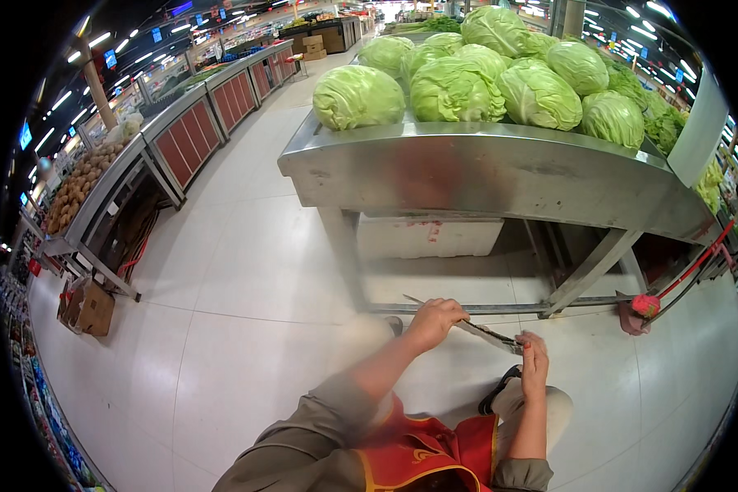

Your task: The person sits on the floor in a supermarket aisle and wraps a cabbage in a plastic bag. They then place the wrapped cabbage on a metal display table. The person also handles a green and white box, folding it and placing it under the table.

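Observation:
My left hand (438, 320) grips one end of a thin, flat strip (489, 335) with a dark edge; its exact kind is not clear. A narrow tip of it sticks out to the left past the fingers. At the strip's other end is my right hand (532, 357), slightly blurred, its fingers against the strip. Both hands are in front of a stainless steel display stand (393, 163), low above the tiled floor. Green cabbages (458, 89) are piled on the stand. A red apron (424, 455) with yellow trim covers my front.
A white foam box (430, 237) lies under the stand, behind its lower rail (467, 309). At right, a red-handled tool (695, 264) leans near a pink bundle (644, 305). Potatoes (83, 178) fill a counter at left, with a cardboard box (89, 307) on the floor by it.

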A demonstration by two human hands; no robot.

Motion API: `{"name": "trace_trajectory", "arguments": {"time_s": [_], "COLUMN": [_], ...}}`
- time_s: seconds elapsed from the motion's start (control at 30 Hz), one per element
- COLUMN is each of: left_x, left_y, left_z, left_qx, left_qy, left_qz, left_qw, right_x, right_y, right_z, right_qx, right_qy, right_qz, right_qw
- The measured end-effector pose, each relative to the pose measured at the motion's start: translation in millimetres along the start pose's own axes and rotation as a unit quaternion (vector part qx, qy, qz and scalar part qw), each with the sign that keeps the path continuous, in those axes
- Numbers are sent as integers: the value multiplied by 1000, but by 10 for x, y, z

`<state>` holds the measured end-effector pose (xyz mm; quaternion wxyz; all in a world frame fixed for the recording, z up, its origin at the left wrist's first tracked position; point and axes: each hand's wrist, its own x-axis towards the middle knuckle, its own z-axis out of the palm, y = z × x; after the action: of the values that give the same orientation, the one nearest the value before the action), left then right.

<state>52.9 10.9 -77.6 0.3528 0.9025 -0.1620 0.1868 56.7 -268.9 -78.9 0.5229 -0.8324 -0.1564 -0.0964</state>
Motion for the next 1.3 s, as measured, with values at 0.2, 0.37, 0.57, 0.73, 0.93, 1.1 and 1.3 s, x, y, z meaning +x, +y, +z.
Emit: {"name": "trace_trajectory", "arguments": {"time_s": [0.2,0.37,0.57,0.73,0.93,1.1,1.3], "left_x": [-19,18,104,110,85,67,56], "left_y": [59,-103,33,124,64,-16,-45], "left_z": [-51,-41,-283,-423,-317,-367,-348], "left_qx": [4,-248,-455,-538,-540,-584,-485], "left_qy": [-5,0,76,15,-32,-91,-112], "left_qz": [33,-45,-249,-325,-202,-64,-79], "left_qw": [999,968,852,777,817,804,864], "right_x": [-31,-17,41,-2,-73,25,101], "right_y": [-18,31,308,-85,-143,-50,-40], "right_z": [5,2,-207,-59,-34,-23,-68], "right_qx": [269,227,368,362,272,14,24], "right_qy": [-149,-141,7,-4,-90,50,46], "right_qz": [157,162,165,173,214,-46,-45], "right_qw": [939,950,915,916,934,998,998]}}
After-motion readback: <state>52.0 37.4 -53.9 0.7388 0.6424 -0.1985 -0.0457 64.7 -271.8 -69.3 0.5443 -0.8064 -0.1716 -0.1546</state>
